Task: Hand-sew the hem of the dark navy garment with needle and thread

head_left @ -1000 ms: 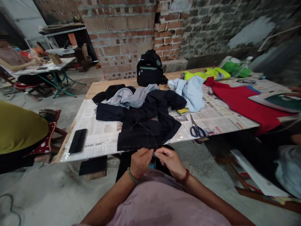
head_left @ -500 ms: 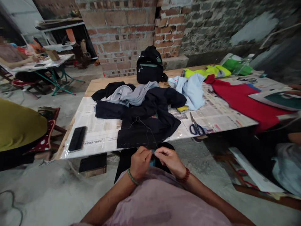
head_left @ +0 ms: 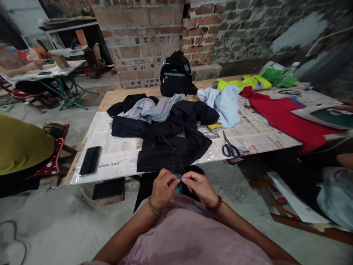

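Observation:
My left hand point(head_left: 163, 188) and my right hand point(head_left: 200, 187) meet fingertip to fingertip in front of my body, just off the table edge. Both are closed in a pinch. A thin pale thread point(head_left: 176, 150) loops over the dark trousers-like cloth point(head_left: 168, 151) and runs down into my right fingers. What my left fingers pinch is too small to name. Pale stitches point(head_left: 154, 168) run along the cloth's near edge. Blue-handled scissors point(head_left: 230, 148) lie to the right of the cloth.
The newspaper-covered table point(head_left: 110, 147) also bears a phone point(head_left: 90, 160), a black backpack point(head_left: 176, 75), a light blue garment point(head_left: 224, 105) and a red cloth point(head_left: 284, 114). Another person's hand holds an iron point(head_left: 325, 115) at the right. Someone in mustard clothing point(head_left: 23, 145) sits at the left.
My left fingers have opened out slightly around the pinch, and the left hand has turned a little. The right hand and the cloth have hardly moved.

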Tool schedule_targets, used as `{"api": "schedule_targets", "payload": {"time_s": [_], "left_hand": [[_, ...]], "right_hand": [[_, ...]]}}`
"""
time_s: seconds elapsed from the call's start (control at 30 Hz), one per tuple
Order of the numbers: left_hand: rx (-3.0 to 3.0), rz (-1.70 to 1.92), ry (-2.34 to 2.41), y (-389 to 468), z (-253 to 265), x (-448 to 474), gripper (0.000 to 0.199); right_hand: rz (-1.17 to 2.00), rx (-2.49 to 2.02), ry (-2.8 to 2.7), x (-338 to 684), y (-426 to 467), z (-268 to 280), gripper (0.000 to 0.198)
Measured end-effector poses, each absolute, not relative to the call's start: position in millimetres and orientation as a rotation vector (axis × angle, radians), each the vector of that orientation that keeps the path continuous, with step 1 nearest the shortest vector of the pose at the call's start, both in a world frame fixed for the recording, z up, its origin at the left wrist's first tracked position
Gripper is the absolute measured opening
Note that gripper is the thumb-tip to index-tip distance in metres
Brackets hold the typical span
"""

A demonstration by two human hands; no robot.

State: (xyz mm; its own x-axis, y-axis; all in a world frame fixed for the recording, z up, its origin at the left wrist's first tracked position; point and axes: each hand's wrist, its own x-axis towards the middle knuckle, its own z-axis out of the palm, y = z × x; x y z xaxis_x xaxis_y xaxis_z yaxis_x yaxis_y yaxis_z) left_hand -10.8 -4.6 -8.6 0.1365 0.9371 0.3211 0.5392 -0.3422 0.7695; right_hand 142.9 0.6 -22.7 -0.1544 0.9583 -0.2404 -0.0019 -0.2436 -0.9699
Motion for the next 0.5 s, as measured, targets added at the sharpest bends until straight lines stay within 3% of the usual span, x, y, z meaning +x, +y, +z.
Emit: {"api": "schedule_targets", "payload": {"time_s": [0.5], "left_hand": [[2.063,1.031,1.337,-7.3,-5.9,-14.5,0.013]], "right_hand": [[1.517,-1.31,-1.164,145.0,1.0,-24.9,0.025]]}}
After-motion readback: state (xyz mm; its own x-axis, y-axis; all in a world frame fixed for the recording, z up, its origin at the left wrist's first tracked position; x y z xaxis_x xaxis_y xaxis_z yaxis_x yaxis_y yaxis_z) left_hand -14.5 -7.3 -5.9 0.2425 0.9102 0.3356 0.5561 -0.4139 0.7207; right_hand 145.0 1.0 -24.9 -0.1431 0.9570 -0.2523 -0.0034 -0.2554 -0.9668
